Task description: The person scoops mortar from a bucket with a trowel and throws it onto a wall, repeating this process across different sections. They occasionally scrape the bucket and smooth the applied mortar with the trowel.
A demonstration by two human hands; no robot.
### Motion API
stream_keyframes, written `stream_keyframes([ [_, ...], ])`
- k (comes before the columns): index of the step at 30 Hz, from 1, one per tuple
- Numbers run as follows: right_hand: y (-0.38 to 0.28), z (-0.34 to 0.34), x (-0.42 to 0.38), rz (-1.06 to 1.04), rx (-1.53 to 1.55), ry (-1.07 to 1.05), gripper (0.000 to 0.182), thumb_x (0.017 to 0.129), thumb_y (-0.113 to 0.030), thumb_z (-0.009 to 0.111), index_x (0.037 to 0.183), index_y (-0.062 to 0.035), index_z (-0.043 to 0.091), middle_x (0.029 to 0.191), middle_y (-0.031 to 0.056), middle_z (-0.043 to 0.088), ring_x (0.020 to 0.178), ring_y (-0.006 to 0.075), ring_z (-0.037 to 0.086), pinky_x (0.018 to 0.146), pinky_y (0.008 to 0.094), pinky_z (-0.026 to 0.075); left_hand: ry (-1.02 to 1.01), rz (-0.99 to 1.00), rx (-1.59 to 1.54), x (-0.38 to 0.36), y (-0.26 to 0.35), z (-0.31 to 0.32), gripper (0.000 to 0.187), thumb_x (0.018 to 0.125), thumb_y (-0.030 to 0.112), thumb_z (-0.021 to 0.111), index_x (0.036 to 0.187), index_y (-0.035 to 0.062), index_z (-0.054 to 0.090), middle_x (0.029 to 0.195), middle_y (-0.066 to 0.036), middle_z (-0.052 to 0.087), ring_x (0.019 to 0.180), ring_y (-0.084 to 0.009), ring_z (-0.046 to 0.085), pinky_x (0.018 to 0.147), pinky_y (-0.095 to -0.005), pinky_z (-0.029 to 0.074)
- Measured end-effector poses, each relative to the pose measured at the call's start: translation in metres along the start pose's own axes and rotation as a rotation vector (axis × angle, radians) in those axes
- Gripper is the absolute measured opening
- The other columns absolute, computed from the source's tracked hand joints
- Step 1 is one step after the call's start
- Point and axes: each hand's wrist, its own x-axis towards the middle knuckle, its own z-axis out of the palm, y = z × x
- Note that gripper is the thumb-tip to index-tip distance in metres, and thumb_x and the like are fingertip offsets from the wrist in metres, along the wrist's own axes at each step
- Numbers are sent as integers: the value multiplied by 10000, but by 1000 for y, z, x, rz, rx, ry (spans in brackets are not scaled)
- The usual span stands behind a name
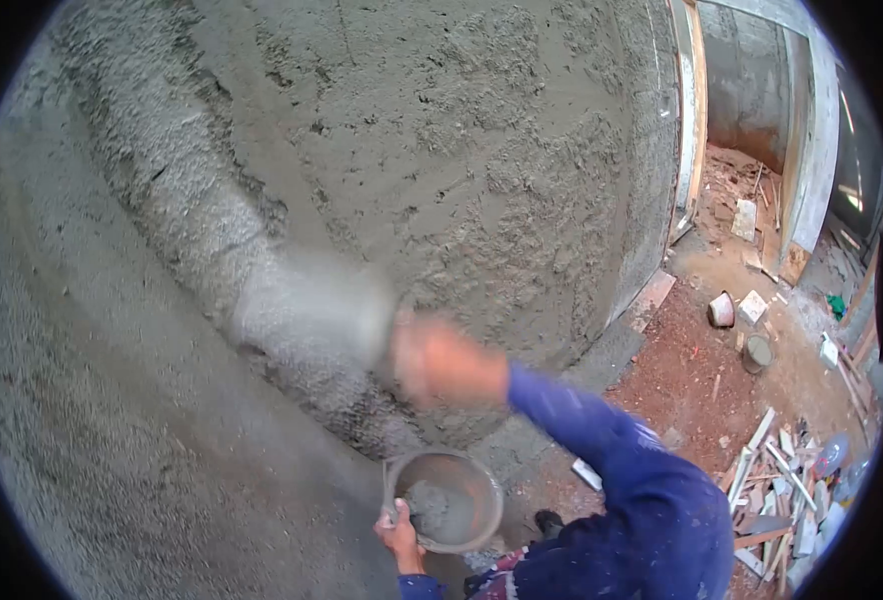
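My right hand, smeared by motion, is closed on a blurred pale grey tool whose exact kind I cannot make out. The tool is in front of a rough, raised band of wet mortar that runs down the wall corner. Lower down, my left hand grips the near left rim of a round bucket. Wet grey mortar lies in the bottom of the bucket.
Grey plastered wall fills the upper middle, with another wall face at left. At right, a wood-framed doorway opens onto reddish dirt. Two small buckets, one of them a mortar-filled bucket, and a pile of wood scraps lie on the ground.
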Motion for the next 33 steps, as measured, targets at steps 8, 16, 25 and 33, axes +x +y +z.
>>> stream_keyframes([
  [8,-65,-62,-149,285,907,-1093,404,757,-103,643,1114,63,554,848,257,655,860,440,640,742,475,517,-138,241,-166,-4,51,7,280,931,199,648,1074,-39,682,860,-78,690,788,-137,580,748,-326,483],
  [16,-92,24,-177,623,589,-767,337,871,-138,549,1048,133,455,737,291,620,686,499,611,677,537,512,-337,795,-11,4,131,32,375,921,184,665,1210,-53,644,1189,-131,673,1103,-192,600,979,-332,439],
  [25,-144,-7,-189,871,1445,-527,322,908,-101,574,1183,49,497,784,149,644,566,223,629,476,364,487,-325,734,-110,-11,142,77,394,918,186,648,1231,-52,621,1256,-189,643,1195,-264,587,1013,-356,418],
  [33,-97,-25,-217,1511,2870,-478,309,942,-153,558,1229,-43,528,682,13,512,471,92,465,355,236,352,-95,234,-558,-18,88,67,264,958,205,619,1054,-37,664,911,-10,626,810,-110,554,725,-281,469],
])
